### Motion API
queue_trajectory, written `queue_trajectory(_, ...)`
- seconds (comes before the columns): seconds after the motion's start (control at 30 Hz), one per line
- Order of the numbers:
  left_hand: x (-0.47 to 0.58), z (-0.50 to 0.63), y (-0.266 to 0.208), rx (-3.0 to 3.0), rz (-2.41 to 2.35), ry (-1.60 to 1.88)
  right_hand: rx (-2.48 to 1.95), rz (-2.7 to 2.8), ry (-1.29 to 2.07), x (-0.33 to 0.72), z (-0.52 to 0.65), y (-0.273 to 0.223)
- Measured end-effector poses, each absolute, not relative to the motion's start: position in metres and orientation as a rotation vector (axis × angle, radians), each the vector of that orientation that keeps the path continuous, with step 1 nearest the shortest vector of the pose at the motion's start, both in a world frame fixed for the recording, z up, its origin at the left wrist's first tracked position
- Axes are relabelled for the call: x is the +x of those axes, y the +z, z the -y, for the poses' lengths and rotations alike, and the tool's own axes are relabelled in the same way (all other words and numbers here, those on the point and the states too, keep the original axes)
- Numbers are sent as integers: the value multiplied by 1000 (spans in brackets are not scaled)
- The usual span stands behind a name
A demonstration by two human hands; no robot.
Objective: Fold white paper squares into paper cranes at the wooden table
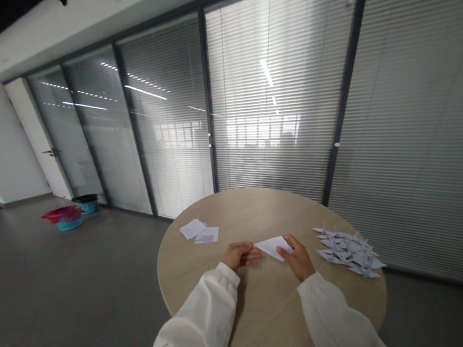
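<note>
Head view, relayed to me at a distance, showed both bare hands over the round table (266, 210). From where I sat, I saw the right hand (297, 258) grasping a folded white paper (269, 246) by its right end, the thumb laid on the upper face and the fingers curled round the far edge. The paper was between the two hands, its narrow point aimed left. At that point I found the left hand (242, 255), its lower fingers loosely extended; I could not tell whether its thumb and forefinger pinched the tip or only met it.

Well off to the right, I made out a pile of folded paper figures (349, 250) with sharp points, heaped close together near the table's edge. Left of the left hand lay some loose white sheets (191, 229), overlapping, and a sheet with printed lines (207, 236). On the floor at far left, I noted a bin with a red liner (65, 216) in front of one with a black liner (87, 201).
</note>
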State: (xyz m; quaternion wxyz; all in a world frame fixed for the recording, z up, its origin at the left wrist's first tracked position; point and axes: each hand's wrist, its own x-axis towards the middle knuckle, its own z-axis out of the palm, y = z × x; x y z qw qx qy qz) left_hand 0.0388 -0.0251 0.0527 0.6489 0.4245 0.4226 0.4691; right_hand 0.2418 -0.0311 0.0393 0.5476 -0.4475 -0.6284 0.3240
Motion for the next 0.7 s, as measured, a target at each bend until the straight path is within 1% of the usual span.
queue_trajectory(0.1, 34, 22, 52, 924, -1012, 1176, -1107, 1434, 701, 244, 30, 39)
queue_trajectory(0.23, 41, 22, 48, 989, -1065, 1107, -1056, 1542, 732, 240, 31, 36)
queue_trajectory(0.33, 47, 24, 47, 1062, -1065, 1065, -1061, 1513, 723, 238, 30, 34)
queue_trajectory(0.7, 51, 30, 49, 1210, -1079, 1188, -1018, 1488, 761, 239, 30, 34)
